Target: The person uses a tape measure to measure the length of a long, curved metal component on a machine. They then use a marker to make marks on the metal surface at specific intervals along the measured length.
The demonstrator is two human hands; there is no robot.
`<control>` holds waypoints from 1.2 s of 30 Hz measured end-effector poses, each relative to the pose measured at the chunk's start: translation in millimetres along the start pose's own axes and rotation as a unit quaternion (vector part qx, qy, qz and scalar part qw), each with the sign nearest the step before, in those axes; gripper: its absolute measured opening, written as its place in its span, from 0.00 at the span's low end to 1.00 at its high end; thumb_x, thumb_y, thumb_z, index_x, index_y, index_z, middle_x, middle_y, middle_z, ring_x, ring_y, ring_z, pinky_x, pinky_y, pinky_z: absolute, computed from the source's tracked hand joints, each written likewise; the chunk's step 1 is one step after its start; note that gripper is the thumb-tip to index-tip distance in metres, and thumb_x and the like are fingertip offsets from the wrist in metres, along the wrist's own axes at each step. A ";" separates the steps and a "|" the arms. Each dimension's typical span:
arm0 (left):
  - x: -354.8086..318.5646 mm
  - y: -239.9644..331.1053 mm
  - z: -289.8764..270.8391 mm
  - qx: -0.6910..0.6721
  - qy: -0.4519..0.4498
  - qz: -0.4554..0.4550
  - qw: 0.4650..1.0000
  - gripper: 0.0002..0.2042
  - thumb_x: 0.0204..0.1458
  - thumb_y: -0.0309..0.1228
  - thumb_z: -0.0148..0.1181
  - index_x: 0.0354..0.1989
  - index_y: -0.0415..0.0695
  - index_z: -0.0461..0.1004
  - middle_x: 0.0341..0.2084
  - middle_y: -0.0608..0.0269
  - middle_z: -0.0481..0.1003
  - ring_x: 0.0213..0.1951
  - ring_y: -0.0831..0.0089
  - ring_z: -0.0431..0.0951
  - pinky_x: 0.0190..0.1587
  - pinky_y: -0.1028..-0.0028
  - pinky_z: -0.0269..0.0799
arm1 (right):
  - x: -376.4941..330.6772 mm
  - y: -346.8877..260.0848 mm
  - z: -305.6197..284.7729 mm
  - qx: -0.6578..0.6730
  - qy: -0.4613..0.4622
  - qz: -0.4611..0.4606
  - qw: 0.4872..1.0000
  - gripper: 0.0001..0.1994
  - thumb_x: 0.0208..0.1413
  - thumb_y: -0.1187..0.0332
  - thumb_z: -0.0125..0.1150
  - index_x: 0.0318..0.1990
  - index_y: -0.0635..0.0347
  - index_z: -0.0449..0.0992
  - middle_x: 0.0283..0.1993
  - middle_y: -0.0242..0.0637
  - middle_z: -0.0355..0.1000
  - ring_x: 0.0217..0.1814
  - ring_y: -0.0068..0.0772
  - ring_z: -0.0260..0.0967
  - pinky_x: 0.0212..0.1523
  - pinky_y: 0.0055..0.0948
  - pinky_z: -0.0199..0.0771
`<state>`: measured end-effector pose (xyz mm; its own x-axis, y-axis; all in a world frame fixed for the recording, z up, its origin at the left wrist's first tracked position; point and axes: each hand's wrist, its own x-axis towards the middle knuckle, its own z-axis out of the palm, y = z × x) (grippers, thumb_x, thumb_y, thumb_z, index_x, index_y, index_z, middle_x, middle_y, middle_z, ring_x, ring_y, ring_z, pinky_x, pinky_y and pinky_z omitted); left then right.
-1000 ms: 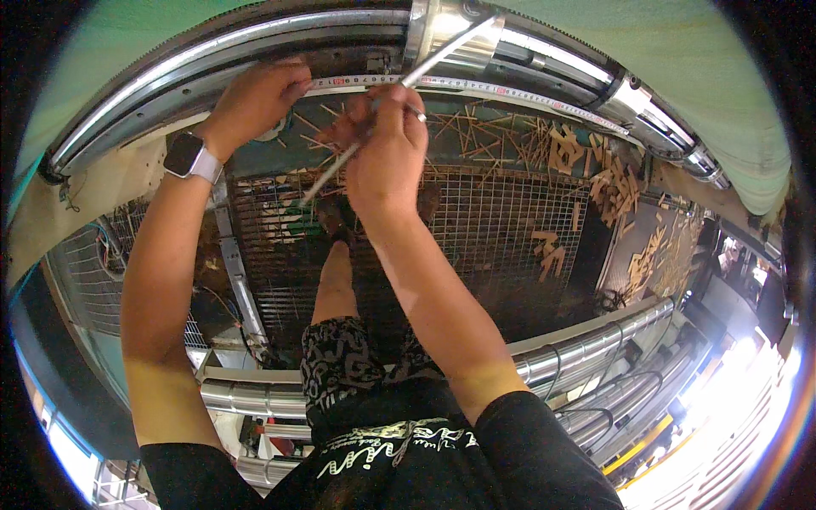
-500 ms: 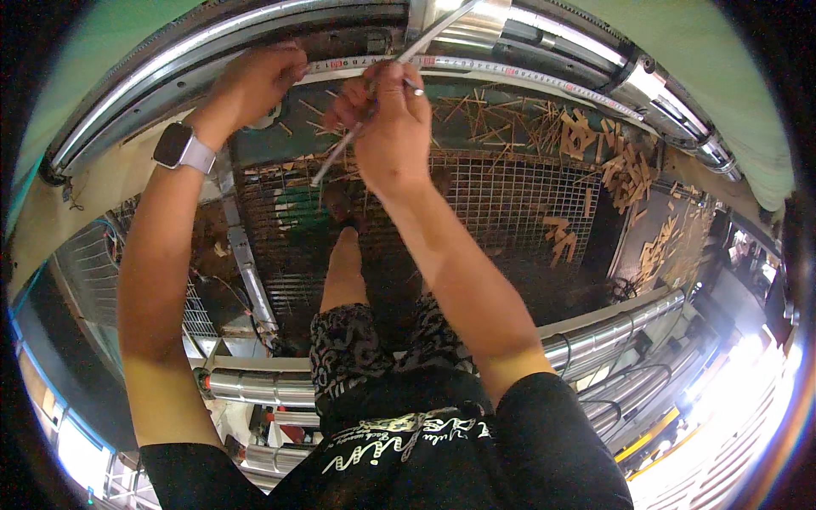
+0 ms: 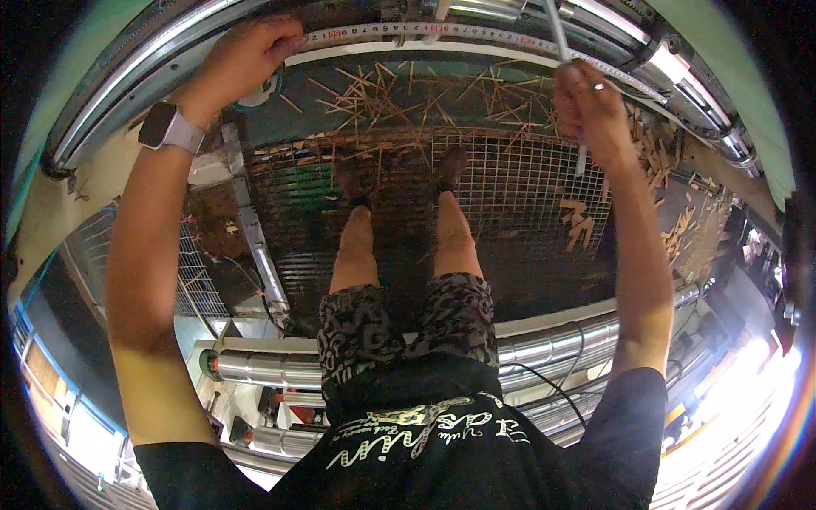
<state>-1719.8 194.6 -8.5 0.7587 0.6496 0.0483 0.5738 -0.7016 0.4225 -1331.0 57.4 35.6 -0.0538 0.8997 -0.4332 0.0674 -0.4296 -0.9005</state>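
Along the far rail runs a white measuring tape (image 3: 382,34) with red and black marks. My left hand (image 3: 242,64), wearing a watch (image 3: 170,129), is at the left visible stretch of this tape. Its fingers are curled with the tips at the strip; what they pinch, if anything, is hidden. Farther right, my right hand (image 3: 595,110) is closed around a long thin metal rod (image 3: 555,30). The rod slants up past the tape to the top edge, and its lower end shows below my fist.
Shiny rollers (image 3: 272,367) lie across the near side, and another steel shaft (image 3: 688,85) at the far right. Thin wooden sticks (image 3: 365,98) litter the green ledge. Small wood pieces (image 3: 578,225) lie on the metal grid (image 3: 501,183) around my feet.
My right hand has moved far to the right with the rod, which is now steeper. My left hand stays by the tape, slightly higher in view. Both my legs now show.
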 end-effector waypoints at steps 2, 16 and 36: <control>-2.5 -0.8 -2.2 -0.011 -0.019 -0.007 1.000 0.09 0.54 0.34 0.49 0.33 0.42 0.69 0.26 0.53 0.71 0.31 0.53 0.71 0.33 0.63 0.66 | 3.5 -14.5 -15.0 -0.190 0.103 0.002 0.976 0.14 0.59 0.56 0.49 0.41 0.58 0.70 0.25 0.25 0.65 0.23 0.12 0.56 0.20 0.14 0.54; 7.8 15.7 -18.0 0.003 -0.169 -0.153 0.974 0.15 0.55 0.36 0.51 0.46 0.39 0.70 0.48 0.52 0.70 0.53 0.61 0.68 0.56 0.69 0.60 | 43.4 -33.4 -119.0 -0.347 0.052 -0.087 0.932 0.17 0.59 0.57 0.49 0.46 0.60 0.69 0.32 0.24 0.66 0.33 0.14 0.58 0.36 0.13 0.59; 4.2 -6.6 -12.2 -0.036 -0.136 -0.083 0.987 0.14 0.56 0.35 0.48 0.43 0.37 0.70 0.42 0.54 0.72 0.47 0.61 0.71 0.51 0.71 0.63 | 55.2 -28.5 -147.1 -0.416 0.049 -0.102 0.902 0.19 0.59 0.56 0.48 0.50 0.60 0.68 0.38 0.30 0.69 0.40 0.18 0.64 0.44 0.17 0.64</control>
<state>-1724.2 205.5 0.0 0.7168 0.6444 -0.2664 0.6808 -0.5641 0.4672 -1189.3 130.7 42.9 -0.0636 0.9737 -0.2188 0.7923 -0.0840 -0.6043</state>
